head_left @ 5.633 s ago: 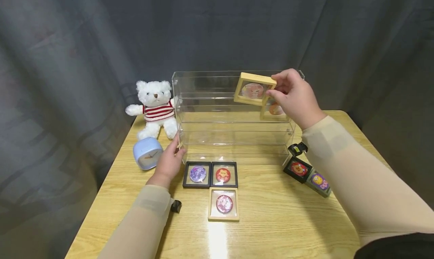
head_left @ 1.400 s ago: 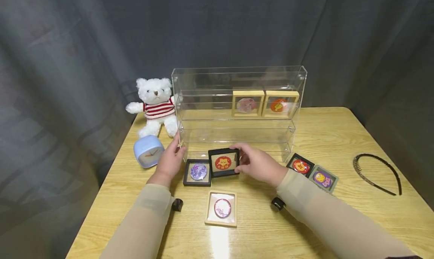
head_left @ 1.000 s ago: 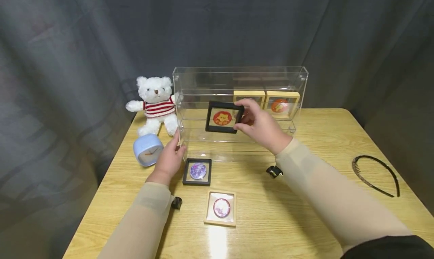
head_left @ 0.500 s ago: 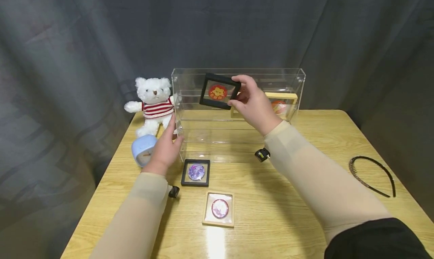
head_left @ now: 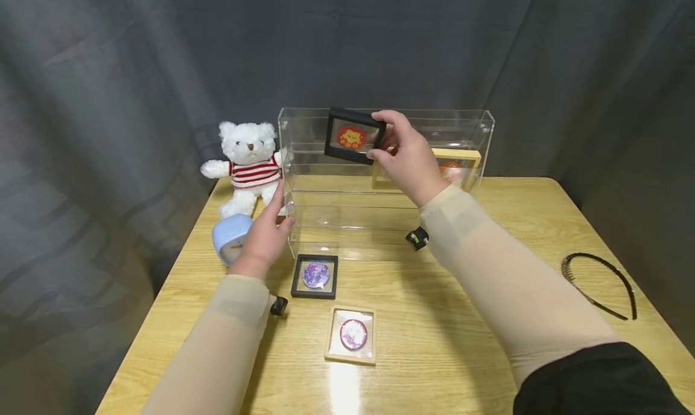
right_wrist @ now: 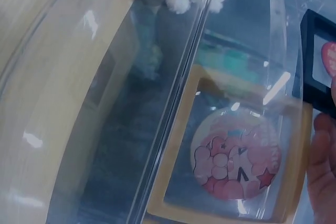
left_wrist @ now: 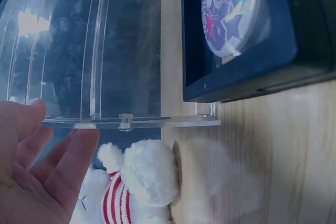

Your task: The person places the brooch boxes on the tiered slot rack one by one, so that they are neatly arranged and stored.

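Note:
My right hand [head_left: 409, 158] pinches the right side of a black square frame [head_left: 330, 134] that shows a red badge with a yellow star. It holds this frame tilted in front of the upper part of a clear acrylic display shelf [head_left: 347, 217]. My left hand [head_left: 264, 237] grips the shelf's left side panel, thumb at the front edge and fingers outside. Two yellow frames stand on an upper tier at the right; the nearer yellow frame [right_wrist: 181, 129], with a pink badge, is partly hidden behind my right hand in the head view, the other yellow frame [head_left: 458, 154] shows an orange badge.
A black frame [head_left: 315, 295] with a purple badge and a light wood frame [head_left: 350, 361] with a pink badge lie on the table. At left are a white teddy bear [head_left: 250, 146] and a blue clock [head_left: 230, 228]. A black headband [head_left: 599, 258] lies at right.
My right hand has let go of a yellow frame on the shelf, then lifted the star-badge black frame from the table to the upper shelf. My left hand has slid slightly up the panel.

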`<state>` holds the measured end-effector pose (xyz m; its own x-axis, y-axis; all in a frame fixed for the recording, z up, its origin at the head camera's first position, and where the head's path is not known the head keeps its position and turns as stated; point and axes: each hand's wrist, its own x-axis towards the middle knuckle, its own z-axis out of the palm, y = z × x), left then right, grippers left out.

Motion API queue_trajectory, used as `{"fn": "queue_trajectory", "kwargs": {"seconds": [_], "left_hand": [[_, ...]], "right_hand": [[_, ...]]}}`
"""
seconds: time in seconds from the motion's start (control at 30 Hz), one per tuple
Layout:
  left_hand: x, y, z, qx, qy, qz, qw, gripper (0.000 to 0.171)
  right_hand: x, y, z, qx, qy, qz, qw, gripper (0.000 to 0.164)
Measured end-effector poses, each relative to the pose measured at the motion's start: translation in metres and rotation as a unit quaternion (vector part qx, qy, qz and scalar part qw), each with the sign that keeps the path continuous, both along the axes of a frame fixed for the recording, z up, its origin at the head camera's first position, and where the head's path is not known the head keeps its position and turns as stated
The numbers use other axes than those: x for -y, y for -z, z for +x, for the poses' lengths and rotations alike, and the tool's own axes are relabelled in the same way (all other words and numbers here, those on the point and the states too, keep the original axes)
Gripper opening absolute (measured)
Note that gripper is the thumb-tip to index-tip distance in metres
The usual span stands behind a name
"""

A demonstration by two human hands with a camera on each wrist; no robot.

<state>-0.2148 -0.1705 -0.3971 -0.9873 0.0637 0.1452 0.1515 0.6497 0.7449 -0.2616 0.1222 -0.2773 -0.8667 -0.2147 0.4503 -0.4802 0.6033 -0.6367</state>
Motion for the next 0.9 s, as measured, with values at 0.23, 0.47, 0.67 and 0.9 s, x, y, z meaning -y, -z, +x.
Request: {"fn": "queue_trajectory", "kwargs": {"seconds": [0.23, 0.47, 0.67, 0.9], "left_hand": [[-0.0003, 0.0019, 0.0018, -0.006, -0.002, 0.011, 0.9999, 0.084], [-0.0012, 0.0027, 0.0029, -0.001, 0.003, 0.010, 0.9999, 0.084], [-0.0017, 0.0029, 0.0033, -0.003, 0.001, 0.005, 1.0000, 0.084], [-0.0021, 0.0031, 0.0044, 0.004, 0.005, -0.002, 1.0000, 0.087]], "right_hand": [[-0.0035, -0.0009, -0.0037, 0.029, 0.007, 0.030, 0.999, 0.063], [-0.0030, 0.0020, -0.0027, 0.008, 0.016, 0.076, 0.997, 0.047], [-0.0028, 0.0036, -0.0036, -0.010, 0.016, 0.112, 0.994, 0.032], [-0.0038, 0.0060, -0.0032, -0.041, 0.006, 0.145, 0.988, 0.021]]}}
